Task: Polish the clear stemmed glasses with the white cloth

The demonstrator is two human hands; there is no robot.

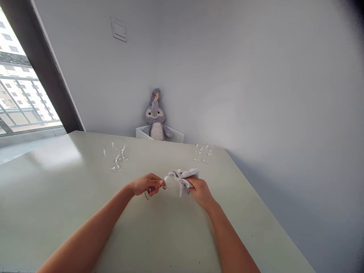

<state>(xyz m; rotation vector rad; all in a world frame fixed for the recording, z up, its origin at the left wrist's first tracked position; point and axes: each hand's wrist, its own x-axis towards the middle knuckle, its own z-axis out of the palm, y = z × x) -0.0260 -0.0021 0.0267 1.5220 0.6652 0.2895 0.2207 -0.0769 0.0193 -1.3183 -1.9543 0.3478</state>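
Observation:
My left hand (148, 184) is closed round the stem of a wine glass (170, 182) that lies sideways in the air above the table. The foot of this glass pokes out below my left fingers, and its bowl points right. In my right hand (200, 191) is a bunched pale cloth (184, 179), pressed at the mouth of the bowl. Part of the cloth seems to reach into or over the rim; which of the two I cannot tell. My right fingertips are hidden in the folds.
Two clear stemmed glasses (116, 167) stand upright at the left, and a pair of smaller ones (204, 160) at the right back. Beyond the far edge of the pale table (159, 235), a plush rabbit (155, 117) sits in a white basket (178, 137). Walls rise behind and right.

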